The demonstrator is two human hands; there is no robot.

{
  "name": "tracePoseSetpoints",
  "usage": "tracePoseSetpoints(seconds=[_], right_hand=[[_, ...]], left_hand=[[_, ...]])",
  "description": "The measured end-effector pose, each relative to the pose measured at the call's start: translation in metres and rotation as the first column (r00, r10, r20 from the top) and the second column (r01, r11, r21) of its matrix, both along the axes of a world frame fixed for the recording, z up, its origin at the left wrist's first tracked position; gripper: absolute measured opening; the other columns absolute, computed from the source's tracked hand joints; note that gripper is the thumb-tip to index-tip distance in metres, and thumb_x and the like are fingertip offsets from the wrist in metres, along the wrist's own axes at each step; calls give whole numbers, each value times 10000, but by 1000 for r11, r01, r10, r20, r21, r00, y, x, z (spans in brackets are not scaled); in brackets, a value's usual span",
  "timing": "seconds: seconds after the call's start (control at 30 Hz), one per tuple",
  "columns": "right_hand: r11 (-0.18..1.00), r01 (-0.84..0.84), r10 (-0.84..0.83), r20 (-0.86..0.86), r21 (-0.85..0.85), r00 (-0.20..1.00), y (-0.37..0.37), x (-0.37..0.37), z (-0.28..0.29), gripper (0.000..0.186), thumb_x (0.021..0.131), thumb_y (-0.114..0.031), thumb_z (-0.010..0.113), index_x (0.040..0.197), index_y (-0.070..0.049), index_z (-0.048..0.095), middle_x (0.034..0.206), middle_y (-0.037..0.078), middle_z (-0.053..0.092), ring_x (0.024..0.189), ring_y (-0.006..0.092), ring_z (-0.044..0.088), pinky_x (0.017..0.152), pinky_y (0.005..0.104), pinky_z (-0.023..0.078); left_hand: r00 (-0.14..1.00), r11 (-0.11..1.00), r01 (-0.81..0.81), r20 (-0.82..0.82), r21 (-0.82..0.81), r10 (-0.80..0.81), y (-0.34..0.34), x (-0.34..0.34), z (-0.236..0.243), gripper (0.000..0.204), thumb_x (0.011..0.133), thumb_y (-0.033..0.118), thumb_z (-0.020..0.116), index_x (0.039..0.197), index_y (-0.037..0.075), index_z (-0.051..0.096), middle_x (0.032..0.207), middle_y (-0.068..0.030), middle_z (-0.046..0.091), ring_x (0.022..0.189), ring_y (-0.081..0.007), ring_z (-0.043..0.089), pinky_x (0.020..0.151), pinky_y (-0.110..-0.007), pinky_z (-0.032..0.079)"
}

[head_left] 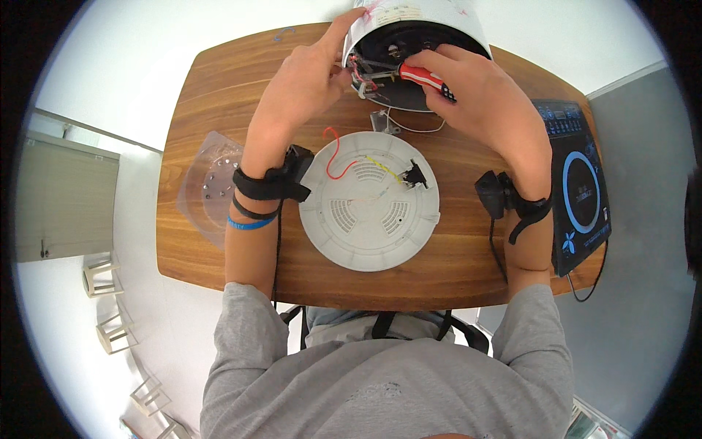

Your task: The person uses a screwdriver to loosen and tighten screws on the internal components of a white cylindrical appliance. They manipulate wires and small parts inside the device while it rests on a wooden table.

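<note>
At the far edge of the table, a white cylindrical appliance (404,14) that looks like a rice cooker lies on its side, its dark open underside towards me. My right hand (479,84) grips a red and black screwdriver (424,76). The shaft points left, to the wires and metal parts (368,80) inside the rim; its tip is hard to make out. My left hand (311,79) is closed around the left edge of the housing, beside those wires; its fingertips are partly hidden. Nearer me lies a round white vented base cover (365,249) with a black socket (414,175) and loose red and yellow wires.
A clear plastic tray (191,192) with several small screws sits left, partly behind my left forearm. A black induction cooker (581,219) stands at the right edge, its cord hanging down. A small metal plate (382,121) and a white wire lie before the appliance.
</note>
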State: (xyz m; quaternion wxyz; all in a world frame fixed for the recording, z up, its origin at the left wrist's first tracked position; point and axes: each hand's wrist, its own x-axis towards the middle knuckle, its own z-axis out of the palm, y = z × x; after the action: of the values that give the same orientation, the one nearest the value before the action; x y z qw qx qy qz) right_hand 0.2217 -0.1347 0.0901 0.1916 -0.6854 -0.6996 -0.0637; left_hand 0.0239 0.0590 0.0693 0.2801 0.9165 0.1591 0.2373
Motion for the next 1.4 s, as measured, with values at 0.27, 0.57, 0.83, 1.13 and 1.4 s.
tracePoseSetpoints(seconds=[0.27, 0.57, 0.83, 1.13, 1.4], right_hand=[[1000, -25, 24, 26, 15, 999, -9, -3, 8, 379, 968, -99, 759, 1344, -139, 741, 1209, 158, 763, 1034, 426, 747, 899, 487, 621], [999, -42, 41, 57, 16, 998, -15, -8, 9, 358, 968, -109, 759, 1323, -147, 737, 1173, 151, 767, 1008, 425, 754, 861, 510, 621], [999, -31, 28, 128, 19, 991, -14, -11, 9, 347, 972, -123, 764, 1317, -163, 747, 1122, 130, 764, 957, 403, 758, 831, 501, 623], [999, -15, 12, 87, 36, 996, -9, -18, -1, 324, 980, -125, 760, 1304, -149, 756, 1079, 146, 756, 953, 412, 756, 843, 511, 629], [996, 22, -24, 13, 84, 1000, -8, -33, -17, 317, 1011, -131, 754, 1324, -150, 707, 1063, 141, 729, 942, 415, 747, 799, 514, 629]], left_hand=[[999, 999, 3, -41, -35, -5, -18, -5, 30, 897, 916, -42, 729, 1734, 200, 451, 1048, -303, 781, 959, -489, 783, 832, -505, 610], [998, 998, 55, 30, 24, -55, -25, -13, 33, 772, 921, 10, 757, 1657, 97, 541, 1083, -304, 793, 994, -506, 774, 860, -503, 621], [998, 1000, 10, -63, -23, -11, 7, -16, -6, 1086, 891, -168, 707, 1796, 336, 380, 1062, -178, 840, 909, -212, 798, 869, -417, 679], [995, 998, -53, -81, 46, 57, 4, -14, -6, 1067, 891, -140, 716, 1788, 334, 388, 1048, -198, 837, 915, -280, 823, 875, -412, 681], [995, 986, -84, -42, 141, 91, 7, -13, -7, 946, 856, -22, 774, 1729, 216, 500, 1010, -238, 822, 931, -428, 826, 868, -517, 658]])
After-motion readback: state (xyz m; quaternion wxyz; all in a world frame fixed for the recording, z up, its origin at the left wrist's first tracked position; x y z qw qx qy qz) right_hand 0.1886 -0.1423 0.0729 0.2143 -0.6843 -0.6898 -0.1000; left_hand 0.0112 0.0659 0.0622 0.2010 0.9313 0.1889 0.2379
